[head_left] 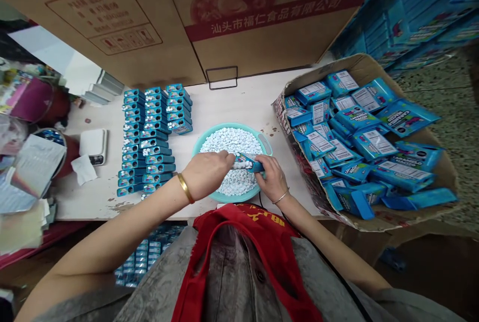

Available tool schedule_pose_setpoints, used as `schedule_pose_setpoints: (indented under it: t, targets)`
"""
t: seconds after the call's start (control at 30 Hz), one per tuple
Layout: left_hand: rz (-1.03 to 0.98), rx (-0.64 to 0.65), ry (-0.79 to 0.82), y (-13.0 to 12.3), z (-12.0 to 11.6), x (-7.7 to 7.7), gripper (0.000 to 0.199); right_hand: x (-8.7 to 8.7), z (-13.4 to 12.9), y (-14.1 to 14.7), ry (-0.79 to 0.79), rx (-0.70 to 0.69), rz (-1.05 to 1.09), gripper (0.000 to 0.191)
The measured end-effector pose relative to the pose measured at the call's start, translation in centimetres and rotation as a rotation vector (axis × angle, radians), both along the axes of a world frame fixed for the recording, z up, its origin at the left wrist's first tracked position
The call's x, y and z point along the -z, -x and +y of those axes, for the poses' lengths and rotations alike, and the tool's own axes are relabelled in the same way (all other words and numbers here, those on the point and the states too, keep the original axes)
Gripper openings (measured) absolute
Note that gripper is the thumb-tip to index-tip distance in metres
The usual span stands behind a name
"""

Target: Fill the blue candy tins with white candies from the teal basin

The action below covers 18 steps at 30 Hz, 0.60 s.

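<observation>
Near the middle of the frame, a small blue box (256, 165) is held above the white pellets (232, 137) in the teal basin (236, 199), its long axis running roughly left to right. Its right end is gripped by the fingers of the right hand (274, 178) — the nearer one; the left hand's (209, 174) fingers are bunched toward its left end — what is pinched there cannot be told.
</observation>
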State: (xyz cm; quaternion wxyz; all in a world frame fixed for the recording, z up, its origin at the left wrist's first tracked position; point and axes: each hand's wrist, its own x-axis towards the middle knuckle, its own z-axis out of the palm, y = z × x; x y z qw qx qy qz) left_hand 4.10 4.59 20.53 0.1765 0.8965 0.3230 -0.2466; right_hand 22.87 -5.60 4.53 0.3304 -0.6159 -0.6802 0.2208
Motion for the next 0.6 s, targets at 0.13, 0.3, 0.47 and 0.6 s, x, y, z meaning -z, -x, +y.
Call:
schedule_pose_setpoints:
  t: [0.13, 0.3, 0.47, 0.6]
  targets:
    - [-0.011, 0.018, -0.041, -0.7, -0.8, -1.7, 0.026, 0.1, -0.1, 0.3, -0.001, -0.002, 0.024, 0.04]
    - [-0.054, -0.155, -0.118, 3.7, -0.1, 2.8, 0.024, -0.1, -0.1, -0.3, 0.031, 0.017, 0.012, 0.039]
    - [0.047, -0.317, 0.075, 7.5, -1.3, 13.7, 0.022, -0.6, 0.1, -1.8, 0.156, 0.076, 0.064, 0.033]
    - [-0.127, -0.394, 0.153, 4.1, -4.0, 19.8, 0.026, -0.6, 0.4, -2.1, 0.47, 0.115, 0.422, 0.039]
